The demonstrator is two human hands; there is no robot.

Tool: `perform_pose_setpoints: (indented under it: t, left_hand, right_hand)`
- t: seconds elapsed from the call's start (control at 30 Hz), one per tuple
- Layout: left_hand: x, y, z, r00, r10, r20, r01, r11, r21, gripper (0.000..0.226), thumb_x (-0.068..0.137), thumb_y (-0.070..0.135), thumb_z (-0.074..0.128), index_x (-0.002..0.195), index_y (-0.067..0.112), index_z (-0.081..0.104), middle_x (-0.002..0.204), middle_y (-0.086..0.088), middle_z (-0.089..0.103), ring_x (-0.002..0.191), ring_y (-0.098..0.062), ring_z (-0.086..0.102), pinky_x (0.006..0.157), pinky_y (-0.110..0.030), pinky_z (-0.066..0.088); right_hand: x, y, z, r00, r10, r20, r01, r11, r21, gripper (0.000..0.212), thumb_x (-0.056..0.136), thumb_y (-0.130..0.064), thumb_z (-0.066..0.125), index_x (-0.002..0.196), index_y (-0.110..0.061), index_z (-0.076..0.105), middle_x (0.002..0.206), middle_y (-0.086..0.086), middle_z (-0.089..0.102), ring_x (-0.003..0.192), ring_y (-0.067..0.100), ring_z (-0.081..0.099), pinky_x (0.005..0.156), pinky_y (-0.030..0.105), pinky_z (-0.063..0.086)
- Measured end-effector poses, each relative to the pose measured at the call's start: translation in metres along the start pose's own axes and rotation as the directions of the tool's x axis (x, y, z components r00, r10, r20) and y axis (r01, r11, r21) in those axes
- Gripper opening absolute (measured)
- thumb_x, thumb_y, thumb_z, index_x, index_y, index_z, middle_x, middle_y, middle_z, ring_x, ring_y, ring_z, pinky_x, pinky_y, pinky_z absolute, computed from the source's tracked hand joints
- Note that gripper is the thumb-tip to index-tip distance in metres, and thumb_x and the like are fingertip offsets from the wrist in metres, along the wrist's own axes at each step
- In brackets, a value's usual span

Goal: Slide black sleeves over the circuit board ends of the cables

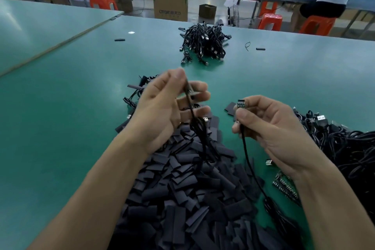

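A heap of black sleeves (pixel 182 199) fills the bottom centre of the green table (pixel 60 107). Just above it, right of centre, the right hand (pixel 269 128) pinches a cable (pixel 249 160) below its bare circuit board (pixel 241 104). At centre, the left hand (pixel 166 111) pinches another dark cable (pixel 194 122), its top blurred, and a bundle of cables (pixel 205 42) lies at upper centre.

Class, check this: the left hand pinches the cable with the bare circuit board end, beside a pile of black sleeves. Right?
Wrong hand: the head view shows the right hand pinching the cable with the bare circuit board end, beside the pile of black sleeves.
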State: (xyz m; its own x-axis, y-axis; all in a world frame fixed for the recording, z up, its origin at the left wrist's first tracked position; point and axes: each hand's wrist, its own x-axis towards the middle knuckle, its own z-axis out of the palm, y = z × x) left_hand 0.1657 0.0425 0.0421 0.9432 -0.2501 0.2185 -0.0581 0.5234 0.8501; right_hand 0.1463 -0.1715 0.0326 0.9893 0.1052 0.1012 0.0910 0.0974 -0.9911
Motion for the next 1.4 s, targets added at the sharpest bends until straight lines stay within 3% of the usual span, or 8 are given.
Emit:
perform_pose_setpoints:
  t: [0.07, 0.17, 0.33, 0.57, 0.7, 0.9, 1.1, 1.4]
  left_hand:
    - [0.001, 0.005, -0.001, 0.989, 0.08, -0.122, -0.084, 0.996, -0.028, 0.02, 0.089, 0.036, 0.057, 0.088, 0.016, 0.055, 0.073, -0.001, 0.067, 0.06, -0.015, 0.064, 0.067, -0.035, 0.059]
    - [0.002, 0.007, 0.0, 0.927, 0.26, -0.271, -0.171, 0.935, 0.311, 0.02, 0.092, 0.039, 0.057, 0.085, 0.021, 0.057, 0.059, 0.009, 0.054, 0.045, -0.006, 0.042, 0.057, -0.025, 0.047]
    - [0.001, 0.004, -0.002, 0.861, 0.447, -0.243, -0.156, 0.686, 0.711, 0.022, 0.104, 0.037, 0.05, 0.096, 0.034, 0.07, 0.059, 0.006, 0.035, 0.054, -0.017, 0.031, 0.047, -0.034, 0.03]
    - [0.006, -0.002, -0.004, 0.903, 0.392, -0.174, -0.071, 0.537, 0.841, 0.038, 0.106, 0.015, 0.044, 0.141, 0.026, 0.057, 0.071, 0.014, 0.048, 0.053, 0.002, 0.044, 0.055, -0.01, 0.035]
    - [0.004, -0.001, -0.002, 0.926, 0.35, -0.143, -0.075, 0.542, 0.837, 0.039, 0.101, 0.015, 0.057, 0.138, 0.026, 0.057, 0.078, 0.008, 0.064, 0.066, -0.004, 0.058, 0.065, -0.013, 0.047]
    - [0.004, -0.004, -0.004, 0.937, 0.316, -0.15, -0.072, 0.594, 0.801, 0.021, 0.092, 0.02, 0.072, 0.087, 0.038, 0.063, 0.076, 0.013, 0.073, 0.064, -0.007, 0.067, 0.065, -0.023, 0.054]
    - [0.0, -0.006, -0.003, 0.948, 0.296, -0.119, -0.041, 0.485, 0.874, 0.012, 0.094, 0.031, 0.069, 0.091, 0.043, 0.073, 0.076, 0.014, 0.069, 0.067, 0.0, 0.063, 0.057, -0.007, 0.041]
    - [-0.002, -0.009, 0.004, 0.964, 0.258, -0.056, -0.098, 0.547, 0.831, 0.008, 0.089, 0.031, 0.073, 0.089, 0.038, 0.071, 0.077, 0.013, 0.073, 0.067, -0.004, 0.067, 0.063, -0.017, 0.054]
  right_hand:
    - [0.0, 0.002, -0.002, 1.0, -0.013, -0.01, 0.009, 0.931, -0.365, 0.009, 0.083, -0.02, 0.076, 0.083, -0.022, 0.068, 0.074, -0.007, 0.067, 0.065, 0.013, 0.071, 0.063, 0.019, 0.052]
    - [-0.004, 0.009, 0.011, 0.971, 0.159, 0.181, 0.018, 0.701, -0.713, 0.017, 0.092, -0.04, 0.066, 0.085, -0.025, 0.072, 0.077, -0.013, 0.072, 0.068, 0.004, 0.069, 0.065, 0.02, 0.051]
    - [0.001, 0.028, 0.034, 0.995, 0.096, 0.033, -0.025, 0.55, -0.835, 0.03, 0.1, -0.043, 0.054, 0.092, -0.021, 0.071, 0.08, 0.004, 0.07, 0.071, 0.021, 0.064, 0.07, 0.038, 0.055]
    - [0.027, 0.055, 0.058, 0.994, 0.083, -0.073, -0.094, 0.286, -0.953, 0.03, 0.099, -0.039, 0.056, 0.098, -0.01, 0.066, 0.1, 0.008, 0.054, 0.085, 0.032, 0.053, 0.074, 0.033, 0.045]
    - [0.028, 0.057, 0.056, 0.991, 0.079, -0.112, -0.132, 0.345, -0.929, 0.024, 0.095, -0.037, 0.064, 0.105, -0.018, 0.073, 0.11, 0.009, 0.061, 0.097, 0.033, 0.06, 0.081, 0.034, 0.047]
    - [0.026, 0.05, 0.038, 0.991, 0.066, -0.12, -0.136, 0.598, -0.79, 0.023, 0.086, -0.023, 0.077, 0.072, -0.032, 0.06, 0.081, -0.009, 0.066, 0.082, 0.014, 0.065, 0.076, 0.025, 0.053]
    - [0.012, 0.019, 0.02, 0.971, -0.175, -0.161, 0.079, 0.875, -0.478, 0.019, 0.093, -0.011, 0.068, 0.089, -0.028, 0.061, 0.075, -0.005, 0.075, 0.065, 0.01, 0.071, 0.057, 0.016, 0.049]
    - [0.005, -0.007, 0.014, 0.92, -0.377, -0.109, 0.288, 0.837, -0.465, 0.026, 0.093, -0.017, 0.069, 0.099, -0.042, 0.069, 0.088, -0.02, 0.072, 0.076, -0.001, 0.065, 0.068, 0.013, 0.049]
